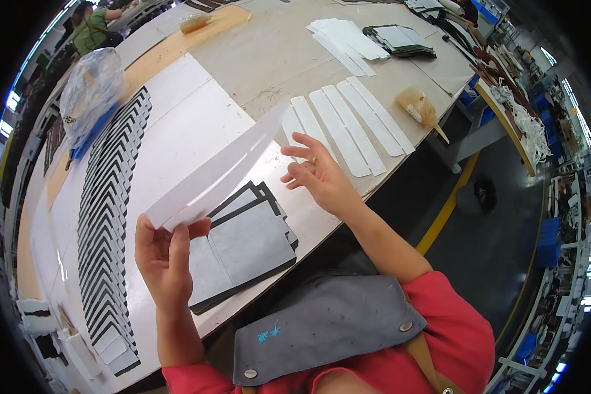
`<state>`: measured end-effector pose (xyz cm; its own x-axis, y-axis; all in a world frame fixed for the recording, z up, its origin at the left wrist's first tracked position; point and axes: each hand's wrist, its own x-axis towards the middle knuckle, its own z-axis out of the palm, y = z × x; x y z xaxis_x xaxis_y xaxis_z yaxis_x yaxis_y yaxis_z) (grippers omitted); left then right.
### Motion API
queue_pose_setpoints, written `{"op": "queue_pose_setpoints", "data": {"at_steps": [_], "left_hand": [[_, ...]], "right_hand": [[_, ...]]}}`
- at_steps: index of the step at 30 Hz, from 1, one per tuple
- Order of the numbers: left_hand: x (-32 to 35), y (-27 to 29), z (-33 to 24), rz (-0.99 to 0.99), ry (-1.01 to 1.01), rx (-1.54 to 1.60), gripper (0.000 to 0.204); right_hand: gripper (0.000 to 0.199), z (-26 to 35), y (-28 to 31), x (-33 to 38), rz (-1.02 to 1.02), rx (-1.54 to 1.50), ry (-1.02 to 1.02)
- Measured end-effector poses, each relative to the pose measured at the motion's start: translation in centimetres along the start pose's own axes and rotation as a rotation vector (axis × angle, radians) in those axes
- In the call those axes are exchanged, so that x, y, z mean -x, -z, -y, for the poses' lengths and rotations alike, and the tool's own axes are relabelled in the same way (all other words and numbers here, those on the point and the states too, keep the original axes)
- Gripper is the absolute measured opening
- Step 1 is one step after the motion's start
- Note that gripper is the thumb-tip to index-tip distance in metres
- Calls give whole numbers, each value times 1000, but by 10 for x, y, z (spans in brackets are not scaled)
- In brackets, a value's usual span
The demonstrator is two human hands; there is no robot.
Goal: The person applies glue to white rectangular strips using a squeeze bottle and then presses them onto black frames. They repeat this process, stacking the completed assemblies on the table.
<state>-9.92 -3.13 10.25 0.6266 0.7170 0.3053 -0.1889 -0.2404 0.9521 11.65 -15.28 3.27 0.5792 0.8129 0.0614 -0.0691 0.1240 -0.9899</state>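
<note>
My left hand [164, 259] pinches one end of a long white slotted strip [220, 161], thin like paper or interlining. The strip slants up and away over the table, with a narrow slit along its length. Close to its far end, my right hand [318, 177] is raised with its fingers apart and holds nothing. Under the strip lies a stack of dark-edged panels [253, 240] with pale grey-white faces, by the table's near edge. Several more white slotted strips [348, 128] are laid side by side beyond my right hand.
A long overlapping row of dark-and-white panels [108, 217] runs along the left. A clear plastic bag [92, 92] sits behind it. Far right are loose white strips [348, 43], a panel pile [400, 39] and an amber lump [415, 106] with a handle. A person [93, 29] is far left.
</note>
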Motion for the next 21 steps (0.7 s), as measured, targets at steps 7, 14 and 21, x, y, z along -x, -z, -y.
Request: {"op": "queue_pose_setpoints", "data": {"at_steps": [7, 14, 21], "left_hand": [[38, 29, 1, -106, 46, 115, 27], [50, 39, -4, -121, 60, 141, 21], [64, 68, 20, -246, -51, 258, 27]], "right_hand": [[48, 8, -26, -4, 4, -347, -98], [37, 2, -41, -12, -26, -374, -123], [39, 5, -58, -10, -64, -345, 0]]}}
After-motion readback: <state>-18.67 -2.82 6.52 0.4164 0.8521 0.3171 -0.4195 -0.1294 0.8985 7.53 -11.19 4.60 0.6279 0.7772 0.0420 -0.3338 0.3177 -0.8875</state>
